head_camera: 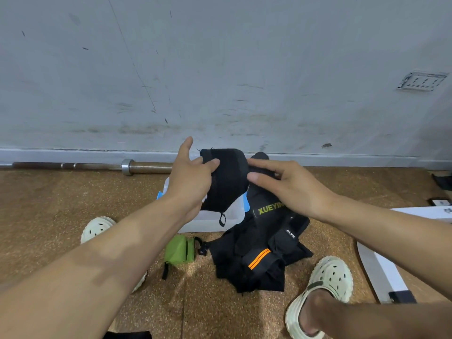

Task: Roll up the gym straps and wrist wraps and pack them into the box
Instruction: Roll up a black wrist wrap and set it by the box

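Both hands hold a black wrist wrap (227, 179) up in front of me, above a clear plastic box (210, 220) with blue clips. My left hand (189, 178) grips the rolled part of the wrap, index finger pointing up. My right hand (283, 184) pinches the wrap's right side between thumb and fingers. A small loop hangs from the wrap's lower end. On the floor below lies a pile of black straps (261, 255), one lettered in yellow, one with orange stripes. A green strap (179, 250) lies left of the pile.
A barbell (97, 165) lies along the foot of the grey wall. My feet in pale clogs (325, 287) stand either side of the pile on the cork-like floor. A white board (391, 253) lies at the right.
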`<state>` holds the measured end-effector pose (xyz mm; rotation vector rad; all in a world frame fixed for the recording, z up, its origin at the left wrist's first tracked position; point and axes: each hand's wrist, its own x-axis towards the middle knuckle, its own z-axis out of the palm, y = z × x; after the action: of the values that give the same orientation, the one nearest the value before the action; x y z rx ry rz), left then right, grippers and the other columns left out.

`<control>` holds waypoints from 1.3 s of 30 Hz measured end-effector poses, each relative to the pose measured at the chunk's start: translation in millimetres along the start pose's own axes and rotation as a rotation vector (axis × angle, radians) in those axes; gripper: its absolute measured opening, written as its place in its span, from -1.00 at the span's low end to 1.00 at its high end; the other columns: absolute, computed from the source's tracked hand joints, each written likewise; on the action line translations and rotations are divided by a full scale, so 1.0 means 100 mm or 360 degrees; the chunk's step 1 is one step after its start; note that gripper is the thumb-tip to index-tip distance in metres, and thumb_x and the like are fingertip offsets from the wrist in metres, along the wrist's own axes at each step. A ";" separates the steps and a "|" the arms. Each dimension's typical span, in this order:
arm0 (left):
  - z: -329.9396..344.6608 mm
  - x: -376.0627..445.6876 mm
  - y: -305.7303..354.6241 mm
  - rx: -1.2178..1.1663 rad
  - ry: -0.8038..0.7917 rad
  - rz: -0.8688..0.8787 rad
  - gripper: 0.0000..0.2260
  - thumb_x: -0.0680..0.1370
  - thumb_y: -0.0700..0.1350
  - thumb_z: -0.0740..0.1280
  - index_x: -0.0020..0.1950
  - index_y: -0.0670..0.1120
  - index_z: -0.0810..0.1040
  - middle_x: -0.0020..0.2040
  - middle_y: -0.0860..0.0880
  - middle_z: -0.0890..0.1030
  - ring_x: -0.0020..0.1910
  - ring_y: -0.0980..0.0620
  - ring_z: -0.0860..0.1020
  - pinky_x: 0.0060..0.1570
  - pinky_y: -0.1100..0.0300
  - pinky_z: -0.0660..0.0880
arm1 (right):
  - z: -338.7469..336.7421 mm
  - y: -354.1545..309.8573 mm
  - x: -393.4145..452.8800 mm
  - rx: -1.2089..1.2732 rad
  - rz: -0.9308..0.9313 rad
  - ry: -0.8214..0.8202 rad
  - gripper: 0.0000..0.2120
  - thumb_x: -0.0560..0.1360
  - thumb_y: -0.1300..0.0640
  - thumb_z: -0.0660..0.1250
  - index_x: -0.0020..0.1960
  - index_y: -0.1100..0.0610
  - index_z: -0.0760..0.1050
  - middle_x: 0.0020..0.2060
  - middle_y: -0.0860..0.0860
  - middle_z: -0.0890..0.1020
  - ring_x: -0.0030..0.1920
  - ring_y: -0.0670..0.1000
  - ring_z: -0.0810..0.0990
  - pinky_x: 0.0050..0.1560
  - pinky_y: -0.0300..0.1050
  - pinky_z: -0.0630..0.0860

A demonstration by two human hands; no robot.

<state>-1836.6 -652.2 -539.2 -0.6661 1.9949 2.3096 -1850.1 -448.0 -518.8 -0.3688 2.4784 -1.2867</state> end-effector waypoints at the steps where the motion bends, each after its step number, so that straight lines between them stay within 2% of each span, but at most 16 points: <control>1: 0.01 -0.01 0.01 -0.0033 -0.0004 0.0028 -0.26 0.62 -0.27 0.38 0.64 0.18 0.09 0.19 -0.06 0.68 0.11 -0.06 0.69 0.19 -0.08 0.60 | 0.03 -0.01 -0.01 0.0108 0.0020 0.0013 -0.63 0.57 -0.05 0.44 0.37 -0.13 0.58 0.16 -0.18 0.71 0.15 -0.20 0.68 0.29 -0.12 0.57; 3: 0.01 -0.04 0.03 -0.0064 -0.0043 0.0074 -0.24 0.59 -0.22 0.43 0.63 0.20 0.12 0.11 -0.05 0.72 0.08 -0.03 0.71 0.23 -0.08 0.58 | 0.09 -0.03 -0.02 0.0283 0.0086 0.0116 -0.74 0.53 0.02 0.51 0.21 -0.05 0.68 0.01 -0.11 0.76 0.02 -0.10 0.74 0.19 -0.04 0.65; 5: 0.01 -0.09 0.05 -0.0045 -0.0107 0.0111 -0.21 0.53 -0.10 0.50 0.60 0.27 0.14 0.15 -0.07 0.72 0.14 -0.04 0.69 0.31 -0.09 0.53 | 0.14 -0.03 -0.01 0.0462 0.0143 0.0248 -0.91 0.50 0.08 0.54 -0.02 0.07 0.71 -0.09 0.03 0.78 -0.06 0.05 0.76 0.14 0.09 0.67; 7: 0.01 -0.15 0.06 -0.0003 -0.0217 0.0145 -0.22 0.55 -0.07 0.49 0.61 0.28 0.12 0.14 -0.05 0.72 0.13 -0.01 0.69 0.30 -0.04 0.53 | 0.16 -0.03 0.01 0.0720 0.0194 0.0312 -0.89 0.52 0.15 0.52 -0.10 0.20 0.67 -0.11 0.15 0.76 -0.11 0.11 0.75 0.11 0.10 0.66; 9: 0.01 -0.22 0.05 0.0150 -0.0362 0.0191 -0.20 0.58 -0.10 0.45 0.62 0.30 0.04 0.09 0.03 0.74 0.08 0.04 0.71 0.22 0.02 0.58 | 0.15 -0.05 0.04 0.0938 0.0260 0.0371 -0.86 0.53 0.18 0.50 -0.08 0.26 0.65 -0.13 0.16 0.75 -0.15 0.08 0.71 0.01 0.01 0.66; 11: 0.01 -0.28 0.03 0.0346 -0.0444 0.0209 -0.17 0.59 -0.14 0.43 0.62 0.33 -0.01 0.04 0.09 0.75 0.02 0.08 0.72 0.13 0.05 0.63 | 0.09 -0.07 0.08 0.1003 0.0311 0.0474 -0.90 0.52 0.16 0.51 -0.06 0.20 0.67 -0.15 0.09 0.76 -0.16 0.03 0.73 -0.07 -0.09 0.65; 14: 0.02 -0.29 0.00 0.0377 -0.0379 0.0242 -0.19 0.62 -0.19 0.39 0.61 0.35 -0.02 -0.02 0.07 0.75 -0.04 0.08 0.73 0.05 0.10 0.65 | -0.02 -0.07 0.14 0.0916 0.0305 0.0520 -0.92 0.54 0.18 0.50 0.03 0.12 0.70 -0.10 0.05 0.78 -0.08 0.00 0.75 0.02 -0.12 0.69; 19: -0.05 -0.09 -0.02 0.0022 0.0018 0.0109 -0.23 0.58 -0.16 0.46 0.63 0.25 0.11 0.01 -0.02 0.74 -0.04 0.00 0.73 -0.03 -0.03 0.68 | -0.09 -0.11 0.07 0.0786 0.0246 0.0274 -0.83 0.61 0.22 0.40 0.17 0.13 0.67 -0.07 0.06 0.78 -0.07 -0.06 0.75 -0.07 -0.24 0.67; 21: -0.07 -0.05 -0.02 0.0010 0.0032 0.0076 -0.33 0.61 -0.14 0.43 0.60 0.22 0.20 0.10 -0.04 0.71 -0.01 -0.02 0.73 0.04 -0.10 0.67 | -0.05 -0.13 0.02 0.0690 0.0204 0.0162 -0.76 0.65 0.19 0.34 0.30 0.07 0.60 -0.08 0.01 0.78 -0.06 -0.08 0.75 -0.08 -0.26 0.64; 24: -0.05 -0.03 -0.04 0.0011 -0.0008 0.0088 -0.43 0.64 -0.15 0.36 0.57 0.21 0.25 0.17 -0.06 0.70 0.08 -0.07 0.70 0.17 -0.17 0.61 | 0.02 -0.17 -0.04 0.0562 0.0164 0.0026 -0.64 0.66 0.15 0.32 0.42 -0.07 0.37 -0.10 0.01 0.78 -0.03 0.00 0.76 0.06 -0.09 0.66; 26: -0.04 -0.05 -0.06 0.0023 -0.0071 0.0103 -0.43 0.62 -0.11 0.37 0.54 0.26 0.27 0.23 -0.11 0.67 0.18 -0.11 0.66 0.28 -0.18 0.54 | 0.08 -0.19 -0.06 0.0603 0.0183 -0.0019 -0.65 0.66 0.14 0.33 0.39 -0.01 0.33 -0.08 0.04 0.78 -0.03 0.04 0.76 0.11 0.00 0.65; 28: -0.01 -0.07 -0.07 0.0001 -0.0122 0.0102 -0.41 0.61 -0.11 0.37 0.54 0.29 0.25 0.23 -0.14 0.66 0.24 -0.13 0.63 0.31 -0.18 0.51 | 0.14 -0.22 -0.07 0.0698 0.0193 -0.0047 -0.77 0.66 0.16 0.33 0.28 0.11 0.39 -0.08 0.07 0.78 -0.05 0.06 0.76 0.06 0.00 0.66; 31: 0.03 -0.11 -0.05 -0.0059 -0.0175 0.0108 -0.41 0.67 -0.21 0.31 0.59 0.21 0.20 0.18 -0.14 0.69 0.14 -0.14 0.68 0.26 -0.15 0.57 | 0.22 -0.22 -0.08 0.0811 0.0198 -0.0040 -0.90 0.65 0.16 0.34 0.09 0.18 0.47 -0.13 0.10 0.77 -0.13 0.05 0.75 -0.05 -0.06 0.66; 35: 0.04 -0.12 -0.03 -0.0137 -0.0219 0.0124 -0.41 0.67 -0.24 0.29 0.61 0.16 0.19 0.19 -0.12 0.69 0.06 -0.06 0.71 0.15 -0.04 0.62 | 0.28 -0.23 -0.07 0.0838 0.0239 0.0038 -0.88 0.65 0.09 0.35 0.06 0.16 0.51 -0.08 0.15 0.76 -0.08 0.08 0.75 -0.05 -0.11 0.66; 37: 0.04 -0.13 -0.02 -0.0165 -0.0223 0.0097 -0.41 0.67 -0.24 0.29 0.62 0.14 0.19 0.18 -0.14 0.69 0.05 -0.09 0.70 0.19 -0.09 0.61 | 0.29 -0.23 -0.05 0.0876 0.0256 0.0058 -0.87 0.65 0.10 0.35 0.08 0.17 0.52 -0.07 0.16 0.76 -0.10 0.06 0.75 -0.09 -0.14 0.65; 39: 0.06 -0.15 -0.02 -0.0194 -0.0240 0.0078 -0.41 0.67 -0.23 0.30 0.62 0.14 0.19 0.16 -0.15 0.69 0.09 -0.12 0.70 0.15 -0.04 0.63 | 0.31 -0.24 -0.04 0.0878 0.0273 0.0070 -0.87 0.65 0.10 0.34 0.09 0.18 0.53 -0.07 0.16 0.76 -0.11 0.05 0.74 -0.13 -0.17 0.64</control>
<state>-1823.9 -642.6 -535.6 -0.4368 1.8386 2.4445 -1832.1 -482.3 -515.0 0.0093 2.0138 -1.8280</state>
